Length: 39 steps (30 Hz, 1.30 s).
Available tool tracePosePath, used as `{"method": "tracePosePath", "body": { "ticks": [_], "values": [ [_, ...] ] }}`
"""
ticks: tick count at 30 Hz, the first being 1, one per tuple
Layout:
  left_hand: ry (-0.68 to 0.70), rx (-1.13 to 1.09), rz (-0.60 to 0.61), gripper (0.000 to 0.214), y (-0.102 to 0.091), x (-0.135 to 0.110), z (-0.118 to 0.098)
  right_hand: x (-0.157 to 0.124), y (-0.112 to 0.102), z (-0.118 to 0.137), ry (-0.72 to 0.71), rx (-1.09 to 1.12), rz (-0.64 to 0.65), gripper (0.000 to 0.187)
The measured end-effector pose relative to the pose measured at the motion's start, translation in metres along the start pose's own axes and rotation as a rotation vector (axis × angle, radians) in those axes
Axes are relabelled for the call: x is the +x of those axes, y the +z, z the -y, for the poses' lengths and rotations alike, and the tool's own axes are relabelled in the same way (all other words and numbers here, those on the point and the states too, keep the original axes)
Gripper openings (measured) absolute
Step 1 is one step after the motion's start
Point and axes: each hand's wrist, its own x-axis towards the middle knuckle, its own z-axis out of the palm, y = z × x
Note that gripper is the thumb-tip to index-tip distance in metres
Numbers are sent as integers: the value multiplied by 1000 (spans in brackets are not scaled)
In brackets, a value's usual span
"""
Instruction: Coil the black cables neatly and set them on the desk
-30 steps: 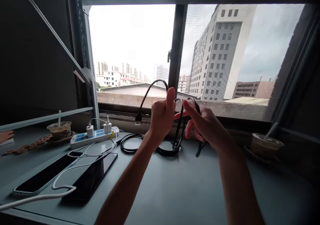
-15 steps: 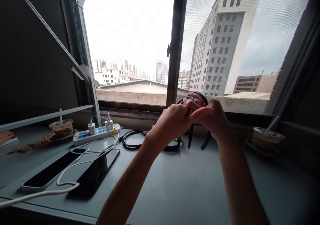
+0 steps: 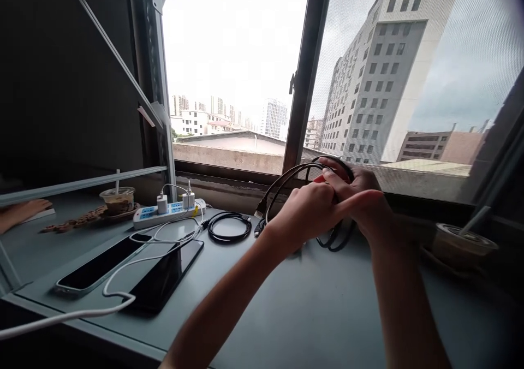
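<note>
Above the grey desk (image 3: 327, 309), both my hands are closed on a looped black cable (image 3: 282, 179). My left hand (image 3: 311, 208) pinches it with bent fingers, and the thumb crosses toward the other hand. Behind it, my right hand (image 3: 364, 194) grips the coil, which hangs in loops below the palm. One end with a plug (image 3: 260, 207) sticks out to the left, past my left wrist. A second coiled black cable (image 3: 209, 232) lies on the desk to the left. Another plug beside it is partly hidden by my left forearm.
A white power strip (image 3: 141, 216) holds two chargers with white cords. Two phones (image 3: 102, 265) (image 3: 164, 281) lie at left under a white cable. Iced drinks stand in cups (image 3: 118, 201) (image 3: 462, 244) on both sides. Another person's hand (image 3: 30, 212) rests at far left.
The cable in my hands now shows wider loops, with its plug end swung out to the left. The view has turned a little left, so things sit farther right.
</note>
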Motion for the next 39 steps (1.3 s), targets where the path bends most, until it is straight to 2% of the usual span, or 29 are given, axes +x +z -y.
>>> {"method": "tracePosePath", "body": {
  "ticks": [4, 11, 16, 19, 22, 25, 29, 31, 33, 34, 36, 39],
  "values": [
    [-28, 4, 45, 54, -1, 3, 0, 1, 3, 1, 5, -48, -38, 32],
    [-72, -46, -8, 57, 12, 5, -3, 3, 0, 0, 2, -4, -99, 39],
    [-34, -11, -17, 54, 17, 7, 2, 6, 1, -5, 63, 28, -50, 46],
    [-32, 8, -67, 48, 10, 10, 6, 9, -2, -8, 21, -54, -93, 37],
    [-18, -68, -209, 28, -5, 12, 9, 10, -9, -5, -80, -105, -161, 23],
    [92, -140, -302, 41, -22, 13, 14, 7, -18, 4, -96, -76, -139, 24],
    [223, -86, -266, 61, -29, 17, 27, -4, -23, 24, -221, -84, -168, 27],
    [157, -81, -288, 50, -24, 21, 34, -10, -21, 33, -294, -80, -169, 25],
    [21, -135, -357, 15, -17, 26, 42, -14, -18, 39, -328, -77, -141, 23],
    [-49, -189, -392, 16, -15, 28, 45, -15, -15, 40, -336, -69, -123, 24],
    [-168, -348, -467, 38, -13, 31, 51, -14, -10, 38, -338, -37, -92, 26],
    [-320, -657, -584, 44, -22, 32, 56, -6, -1, 26, -289, -5, -61, 39]
  ]
}}
